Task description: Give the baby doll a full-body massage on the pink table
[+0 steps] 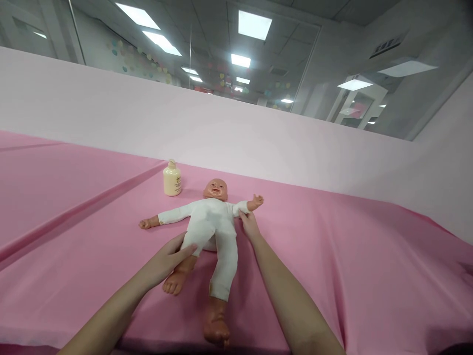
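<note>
A baby doll with a white cloth body lies on its back, head away from me and feet towards me. My left hand is closed round its leg on the left side, thumb on top above the bare foot. With my right hand I grip the doll's arm on the right, near the sleeve; some of those fingers are hidden behind the arm. The doll's other arm stretches out to the left on the cloth. One foot hangs close to the front edge.
A cream pump bottle stands beyond the doll, left of its head. Pink cloth with folds covers the table. Behind it rises a white low wall with a glass window above.
</note>
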`<state>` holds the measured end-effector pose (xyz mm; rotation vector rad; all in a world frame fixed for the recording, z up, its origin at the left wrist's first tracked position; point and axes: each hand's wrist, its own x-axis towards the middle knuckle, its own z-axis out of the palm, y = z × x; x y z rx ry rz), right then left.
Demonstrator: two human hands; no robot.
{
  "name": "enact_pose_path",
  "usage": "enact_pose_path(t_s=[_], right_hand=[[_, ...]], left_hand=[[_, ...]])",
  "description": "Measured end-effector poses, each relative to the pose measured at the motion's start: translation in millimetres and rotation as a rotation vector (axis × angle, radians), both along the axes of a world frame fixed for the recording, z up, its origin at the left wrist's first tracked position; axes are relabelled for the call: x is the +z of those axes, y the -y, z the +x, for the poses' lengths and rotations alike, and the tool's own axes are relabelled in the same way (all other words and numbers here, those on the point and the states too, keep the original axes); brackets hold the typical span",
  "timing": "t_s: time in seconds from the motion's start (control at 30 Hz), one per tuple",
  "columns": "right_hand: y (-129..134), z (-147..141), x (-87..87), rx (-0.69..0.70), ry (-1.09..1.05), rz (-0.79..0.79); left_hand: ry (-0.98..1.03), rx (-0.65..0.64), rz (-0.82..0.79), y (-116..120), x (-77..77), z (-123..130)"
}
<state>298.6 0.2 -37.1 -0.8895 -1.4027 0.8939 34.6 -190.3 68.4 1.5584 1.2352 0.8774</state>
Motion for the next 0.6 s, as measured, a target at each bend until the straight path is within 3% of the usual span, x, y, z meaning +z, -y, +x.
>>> enact_pose_path(t_s=[0.1,0.2,0.3,0.47,0.6], right_hand=[[-10.0,8.1,-6.7,0.001,-0.264,-0.177],[-21.0,19.1,-12.3,-0.037,-0.393,-0.258],[-29.0,31.9,-15.2,-0.112,-0.449,-0.278],[-32.1,51.3,-15.6,-0.306,-0.512,-0.235],[-28.4,56.9,-14.2,-0.452,-0.471,-0.192]], left_hand=[[0.044,0.023,-0.015,12.3,-21.4,-21.2],[-0.007,0.092,0.061,16.7,-36.6,-36.6],[-0.093,0.163,0.09,18.6,-38.2,-42.4],[-0.124,0.059,0.035,22.6,-28.5,-38.2],[-0.075,0.082,-0.041,9.5,-36.3,-40.7]])
